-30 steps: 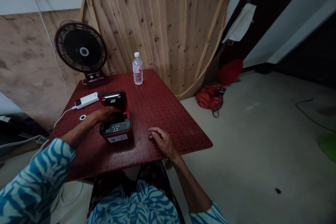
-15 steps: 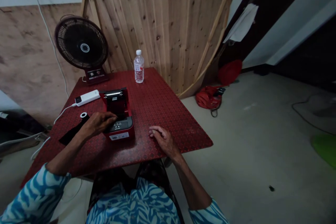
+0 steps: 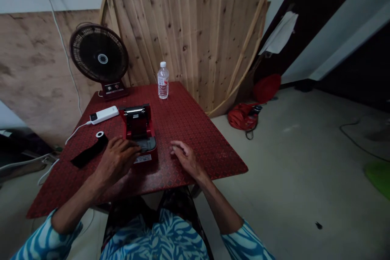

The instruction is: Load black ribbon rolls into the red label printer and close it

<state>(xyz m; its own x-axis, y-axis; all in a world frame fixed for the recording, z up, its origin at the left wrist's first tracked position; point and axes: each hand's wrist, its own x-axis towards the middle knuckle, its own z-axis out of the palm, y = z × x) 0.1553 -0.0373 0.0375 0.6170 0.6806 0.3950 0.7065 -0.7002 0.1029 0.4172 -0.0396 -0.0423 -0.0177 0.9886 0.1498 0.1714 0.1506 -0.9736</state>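
Note:
A small red and black printer [image 3: 154, 155] stands on the table with its lid [image 3: 136, 114] raised and its inside showing. My left hand [image 3: 120, 155] lies over the printer's front left part, fingers stretched over the grey panel [image 3: 148, 144] and partly covering it. A label with print is stuck on the printer's front. To the right of the printer, my right hand [image 3: 185, 157] rests at the table, its fingers loosely bent, with nothing visible in it. A small roll [image 3: 99, 134] with a black strip [image 3: 89, 153] unrolled from it lies left of the printer.
On the red patterned table [image 3: 195, 122] are a white power bank [image 3: 104, 115] with a cable, a fan [image 3: 102, 57] and a water bottle [image 3: 163, 81]. Behind it leans a round wooden board [image 3: 195, 36]. A red bag [image 3: 242, 116] sits on the floor at right.
My left hand has shifted from the printer's left side and opening toward its front, and now covers more of the panel. My right hand stays by the printer. The view has tilted slightly.

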